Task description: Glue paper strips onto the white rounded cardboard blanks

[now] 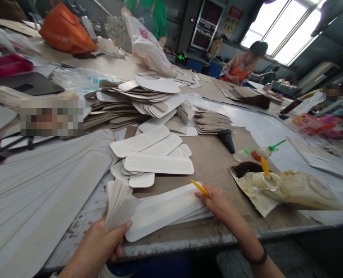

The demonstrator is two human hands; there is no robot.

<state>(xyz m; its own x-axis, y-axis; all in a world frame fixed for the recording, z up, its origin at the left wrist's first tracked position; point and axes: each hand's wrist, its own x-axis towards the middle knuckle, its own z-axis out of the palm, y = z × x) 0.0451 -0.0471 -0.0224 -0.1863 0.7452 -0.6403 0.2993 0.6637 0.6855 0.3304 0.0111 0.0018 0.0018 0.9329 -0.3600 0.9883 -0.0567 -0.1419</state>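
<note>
My left hand (pixel 106 238) is closed round a fanned bundle of thin white strips (pixel 119 204), its thumb at the near left end of a long white panel (pixel 162 211). This panel has rounded corners and lies on top of several similar ones at the table's front edge. At the panel's far right end, my right hand (pixel 219 202) grips a slim yellow tool (pixel 199 188), whose pointed end sticks out to the upper left. Its other end is hidden by the fingers. Just beyond the panels sits a loose pile of short white pieces (pixel 160 163).
Long white panels (pixel 81 193) fan out at left. Taller stacks (pixel 148 96) stand behind. To the right lie a cut-open container (pixel 301 189) with a yellow stick (pixel 265 166), a black cone (pixel 227 141) and green-tipped bottles (pixel 261 153). Other people work farther back.
</note>
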